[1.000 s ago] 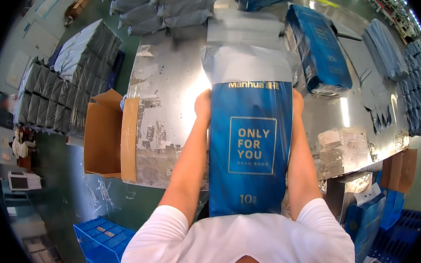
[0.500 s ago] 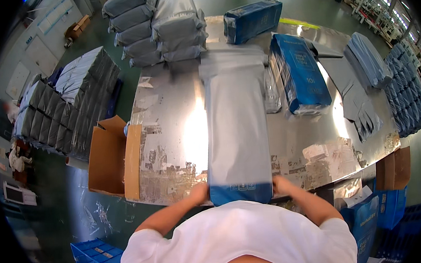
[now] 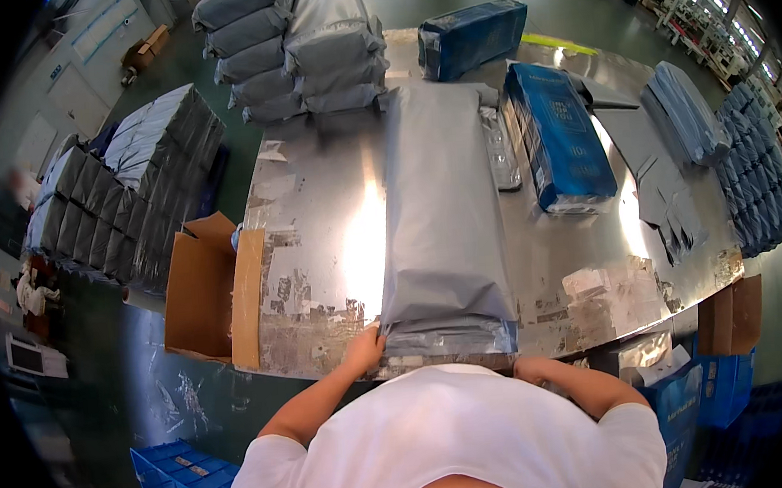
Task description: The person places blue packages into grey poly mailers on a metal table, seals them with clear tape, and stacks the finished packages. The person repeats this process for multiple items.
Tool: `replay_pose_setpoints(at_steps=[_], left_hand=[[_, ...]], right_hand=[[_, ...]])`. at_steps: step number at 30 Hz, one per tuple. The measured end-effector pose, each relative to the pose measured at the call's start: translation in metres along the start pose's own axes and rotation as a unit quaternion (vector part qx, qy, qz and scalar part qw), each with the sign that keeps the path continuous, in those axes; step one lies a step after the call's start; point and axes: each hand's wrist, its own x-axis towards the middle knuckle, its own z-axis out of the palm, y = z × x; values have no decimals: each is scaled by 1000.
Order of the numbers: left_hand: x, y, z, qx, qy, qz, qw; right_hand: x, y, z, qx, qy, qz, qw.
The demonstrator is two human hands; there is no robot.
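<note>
A long grey plastic mailing bag (image 3: 442,195) lies lengthwise on the metal table in front of me, drawn over a bulky package. Its near end is creased and lower than the rest, and a little blue shows through at the right corner. My left hand (image 3: 365,348) is closed on the bag's near left edge. Just below the near right corner, at the table's edge, is my right hand (image 3: 531,369). Its fingers are curled, and what they hold is hidden.
Right of the bag are a clear plastic-wrapped item (image 3: 500,150) and a blue package (image 3: 560,137); another blue package (image 3: 472,39) lies behind. Filled grey bags (image 3: 332,49) are stacked at the far left. Flat grey bags (image 3: 669,197) lie right. An open cardboard box (image 3: 200,298) stands left.
The bag has come nearer over the package and covers its blue near end. My left hand has moved slightly up, my right hand slightly down toward the table edge.
</note>
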Motion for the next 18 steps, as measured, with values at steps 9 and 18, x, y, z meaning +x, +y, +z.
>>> replay_pose_setpoints(at_steps=[9,18], left_hand=[[0,-5,19,-191,59,26,979],[-24,-6,3,-471,-55,-147,868]], right_hand=[[177,-121,-64,-61,430,-105,894],[83,-88,-23,46,396,36,916]])
